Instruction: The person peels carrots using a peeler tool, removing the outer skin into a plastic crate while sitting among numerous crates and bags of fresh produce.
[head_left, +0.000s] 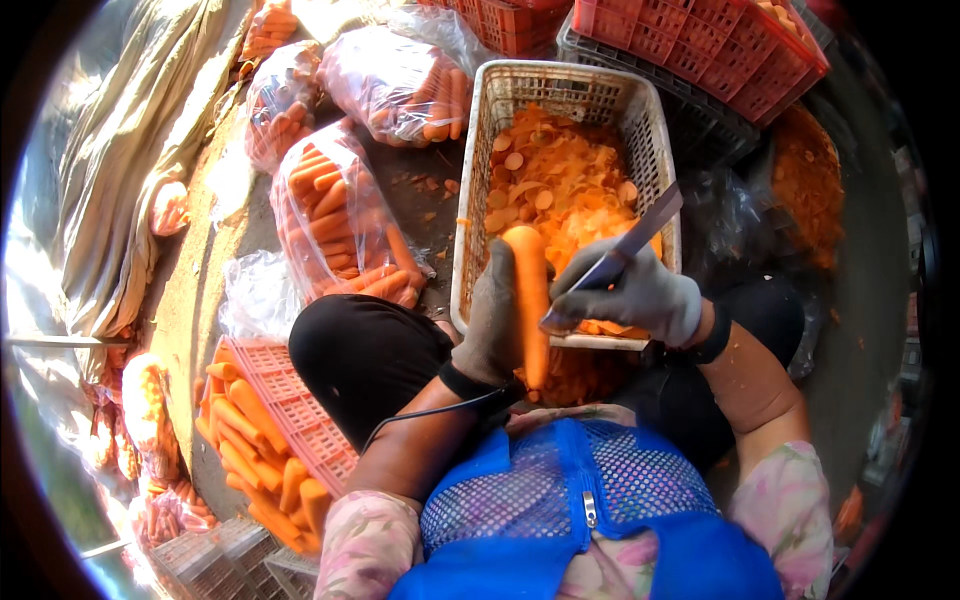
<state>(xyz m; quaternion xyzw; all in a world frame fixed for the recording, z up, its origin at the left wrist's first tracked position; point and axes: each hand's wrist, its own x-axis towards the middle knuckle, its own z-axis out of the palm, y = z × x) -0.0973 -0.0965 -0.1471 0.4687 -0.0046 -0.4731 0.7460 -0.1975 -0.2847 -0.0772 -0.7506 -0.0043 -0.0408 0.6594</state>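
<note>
My left hand, in a grey work glove, is closed around a large carrot that stands nearly upright in the view. In my right hand, also gloved, is a long metal blade with a dark middle part; its lower end is at the carrot's right side. Whether it is a knife or a peeler is not clear. Beyond both hands lies a dirty white plastic basket holding carrot peelings and round cut slices. More peelings lie below the basket's near edge.
Clear bags of carrots lie to the left and at the top left. A tilted pink crate with carrots is beside my left knee. Red crates are stacked at the top right, near a heap of peelings.
</note>
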